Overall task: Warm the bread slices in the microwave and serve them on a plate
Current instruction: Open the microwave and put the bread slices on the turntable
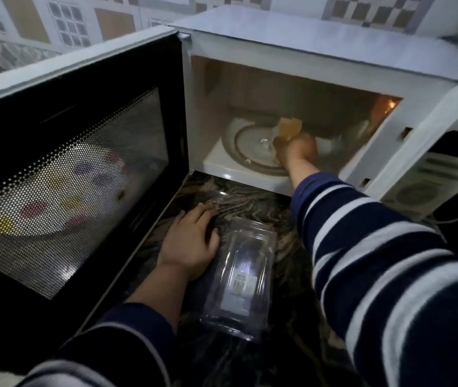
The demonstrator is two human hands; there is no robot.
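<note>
The white microwave [320, 51] stands open, its dark door [77, 169] swung out to the left. My right hand [297, 152] reaches inside and grips tan bread slices [289, 128] just above the round glass turntable [250, 152]. My left hand [188, 244] rests flat on the dark marbled counter, fingers straight, touching the left edge of a clear plastic container [241, 277]. A white plate with coloured spots [55, 196] shows through the door's mesh window.
The dark marbled counter [250, 202] runs in front of the microwave. The open door blocks the left side. The microwave's control panel [428, 180] sits at the right. Tiled wall [69, 20] lies behind.
</note>
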